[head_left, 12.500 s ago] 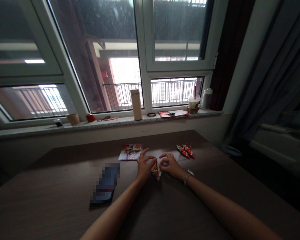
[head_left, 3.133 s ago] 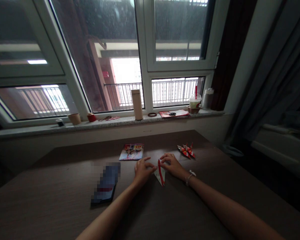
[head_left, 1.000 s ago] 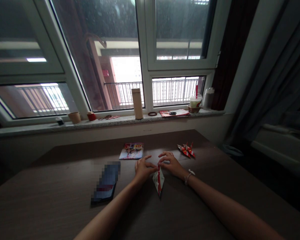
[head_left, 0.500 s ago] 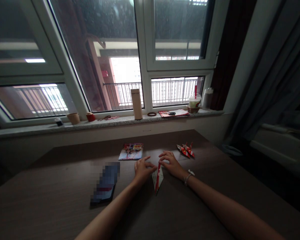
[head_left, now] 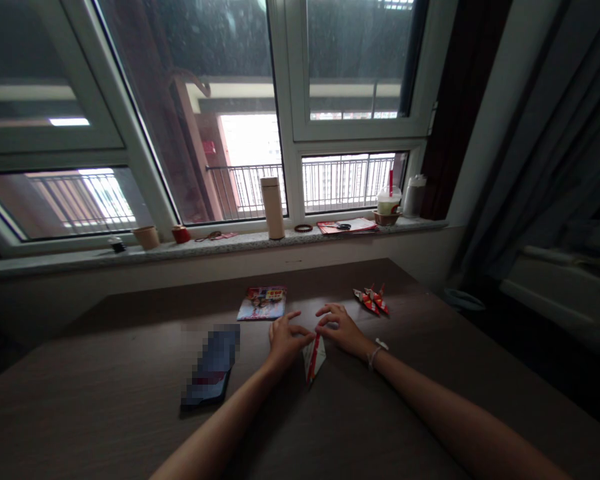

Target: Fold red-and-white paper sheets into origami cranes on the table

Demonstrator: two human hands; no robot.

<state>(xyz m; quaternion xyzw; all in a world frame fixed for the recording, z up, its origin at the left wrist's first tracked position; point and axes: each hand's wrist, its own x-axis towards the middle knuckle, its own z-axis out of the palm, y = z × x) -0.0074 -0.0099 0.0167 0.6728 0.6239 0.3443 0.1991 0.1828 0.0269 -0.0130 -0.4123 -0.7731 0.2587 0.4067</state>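
Note:
A narrow, diamond-shaped piece of folded paper [head_left: 321,361], white with a red strip down its middle, lies between my hands above the table. My left hand [head_left: 286,341] pinches its upper end from the left, thumb and index finger together. From the right, my right hand [head_left: 344,331] grips the same upper end near the red strip, with its fingers curled. The fingertips cover the top of the paper. Beyond my right hand sit red-and-white folded paper figures [head_left: 373,301] with pointed ends, side by side.
A dark table [head_left: 105,373] carries a colourful printed packet [head_left: 261,304] and a dark, partly pixelated flat object [head_left: 207,373] left of my hands. On the windowsill [head_left: 235,244] stand a tan flask [head_left: 273,210], a paper cup [head_left: 147,237], a lidded drink [head_left: 389,202] and scissors [head_left: 343,227] on papers.
My right hand has shifted slightly left, closer to the left fingertips. The paper's lower tip has swung a little to the left and up.

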